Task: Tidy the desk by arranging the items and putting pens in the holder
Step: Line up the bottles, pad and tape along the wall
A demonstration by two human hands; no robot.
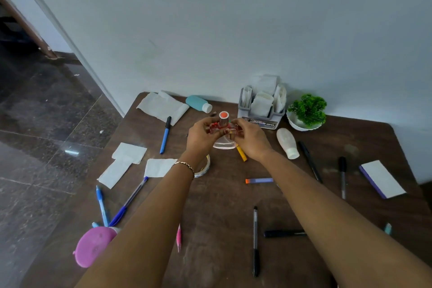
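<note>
A clear glass perfume bottle (224, 127) with a red bow and a silver cap topped in orange stands at the middle back of the brown desk (304, 206). My left hand (203, 134) grips its left side and my right hand (250, 139) grips its right side. The grey holder (259, 116), stuffed with white papers, sits just right of the bottle by the wall. Several pens lie scattered: a blue marker (165, 134), a yellow pen (241, 152), black pens (255, 241) and blue pens (126, 203).
A teal bottle (198, 103), a white bottle (288, 143), a potted green plant (306, 111), a tape roll (203, 166), loose white papers (128, 154), a purple-edged notepad (382, 179) and a pink round item (94, 245) lie on the desk. The floor drops off at left.
</note>
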